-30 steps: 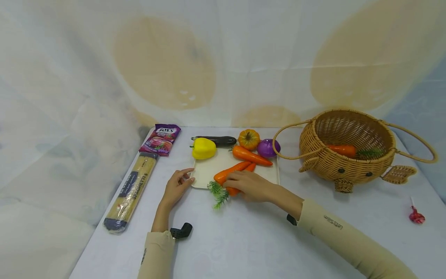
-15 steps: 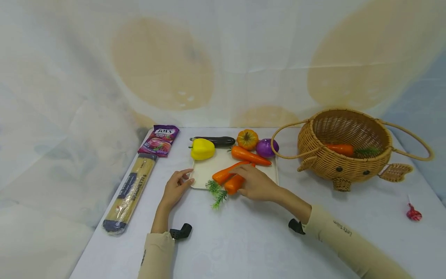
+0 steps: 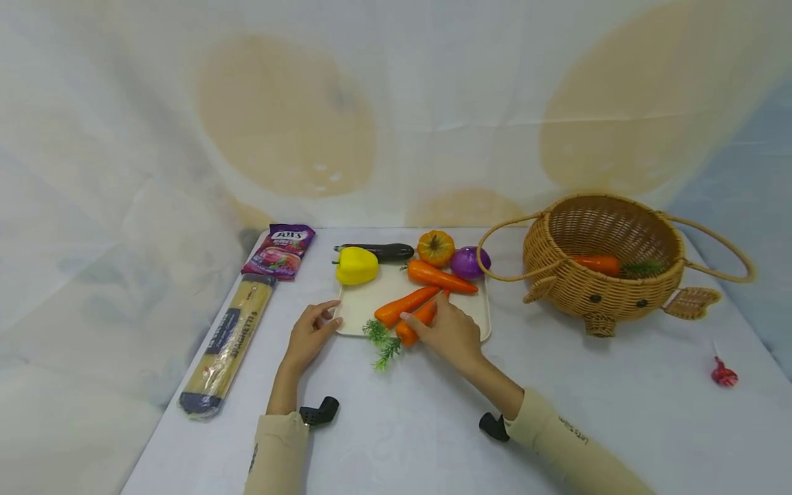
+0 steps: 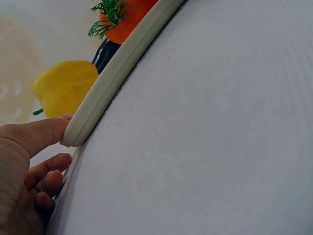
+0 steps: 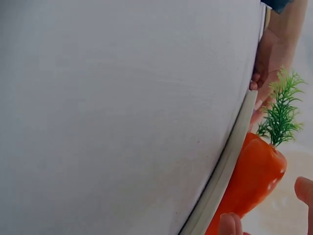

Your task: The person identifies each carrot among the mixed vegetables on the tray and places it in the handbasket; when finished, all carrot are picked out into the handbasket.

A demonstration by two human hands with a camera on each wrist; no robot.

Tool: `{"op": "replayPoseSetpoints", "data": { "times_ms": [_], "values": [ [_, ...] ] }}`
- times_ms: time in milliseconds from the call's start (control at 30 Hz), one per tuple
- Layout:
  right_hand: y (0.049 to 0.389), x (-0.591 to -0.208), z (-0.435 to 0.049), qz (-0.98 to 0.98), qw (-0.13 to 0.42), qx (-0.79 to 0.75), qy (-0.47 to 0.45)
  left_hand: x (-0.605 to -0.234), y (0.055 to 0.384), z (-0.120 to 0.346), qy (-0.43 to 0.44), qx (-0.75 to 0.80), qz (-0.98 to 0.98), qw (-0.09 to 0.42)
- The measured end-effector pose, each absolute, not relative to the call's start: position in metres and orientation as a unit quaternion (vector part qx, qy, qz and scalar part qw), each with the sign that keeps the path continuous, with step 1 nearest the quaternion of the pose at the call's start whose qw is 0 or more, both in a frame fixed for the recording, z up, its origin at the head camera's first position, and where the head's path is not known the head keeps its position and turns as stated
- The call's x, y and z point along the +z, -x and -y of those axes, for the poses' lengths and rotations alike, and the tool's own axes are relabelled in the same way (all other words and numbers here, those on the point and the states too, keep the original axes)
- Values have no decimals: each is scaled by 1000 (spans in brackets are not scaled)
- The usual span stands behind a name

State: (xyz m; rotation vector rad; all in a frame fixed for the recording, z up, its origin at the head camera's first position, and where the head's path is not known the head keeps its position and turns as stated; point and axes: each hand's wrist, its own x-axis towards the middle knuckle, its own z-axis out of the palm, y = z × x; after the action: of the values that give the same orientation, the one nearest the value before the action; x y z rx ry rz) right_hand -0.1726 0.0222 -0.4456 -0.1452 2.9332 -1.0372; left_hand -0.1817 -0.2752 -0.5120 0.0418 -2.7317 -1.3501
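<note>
On the left of the worktop, a spaghetti pack lies slanted, with a sweets bag at its far end; neither is being handled.

Next comes the left hand, at the near left part of the tray. Its thumb touches the rim, as the left wrist view shows, and its other fingers are loosely bent, clasping nothing.

On the tray, a yellow pepper sits at the far left, with an eggplant behind it. Three carrots lie to the right of the bare patch: a near carrot, a middle carrot just beside it, and a back carrot. The leaves of the first two reach past the near rim. A pumpkin and a purple onion stand behind the carrots.

The right hand is over the near carrot, its thumb and fingers spread apart; whether they press on it I cannot tell. That carrot is down on the tray, so the handling of it looks unfinished.

Farther right stands the wicker basket, with a single carrot visible inside. By count, then, one carrot is in the basket and three are on the tray, with the other vegetables there too. A red lollipop lies at the far right, well apart from both hands.
</note>
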Motion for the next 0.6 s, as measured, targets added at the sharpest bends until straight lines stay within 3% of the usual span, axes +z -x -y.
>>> {"op": "replayPoseSetpoints", "data": {
  "times_ms": [600],
  "values": [
    [180,-447,3,-976,20,-218,14,-508,180,273,-16,-447,893,44]
  ]
}}
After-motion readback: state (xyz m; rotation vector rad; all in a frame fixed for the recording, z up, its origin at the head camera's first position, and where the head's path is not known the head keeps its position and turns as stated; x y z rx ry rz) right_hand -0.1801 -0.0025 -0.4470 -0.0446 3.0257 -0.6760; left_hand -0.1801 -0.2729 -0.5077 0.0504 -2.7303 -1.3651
